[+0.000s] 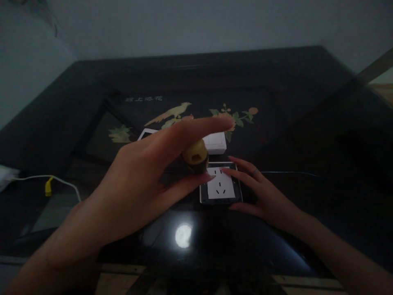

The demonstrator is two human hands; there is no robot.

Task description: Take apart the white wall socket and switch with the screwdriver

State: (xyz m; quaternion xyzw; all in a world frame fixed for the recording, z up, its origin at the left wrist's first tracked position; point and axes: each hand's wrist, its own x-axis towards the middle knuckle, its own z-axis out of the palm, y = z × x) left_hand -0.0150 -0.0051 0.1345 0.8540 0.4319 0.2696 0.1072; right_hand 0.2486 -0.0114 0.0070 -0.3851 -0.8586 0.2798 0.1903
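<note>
My left hand [147, 176] grips a screwdriver [196, 155] with a yellow and dark handle, seen almost end-on. Its index finger stretches over the handle and the thumb lies below. The screwdriver's shaft and tip are hidden. Under it on the dark table lies a wall socket [221, 189] with a white slotted face and a dark surround, its left part close to my left thumb. From the right, my right hand [260, 188] holds the socket, fingers along its top and right side and thumb at the lower right edge. A ring sits on one finger.
Just behind my left hand stands a white box-like piece [216, 143], and a white frame [147, 133] is partly covered. A white cable [63, 178] with a yellow tag [48, 186] runs at left. The glossy tabletop [215, 241] bears bird and flower decoration.
</note>
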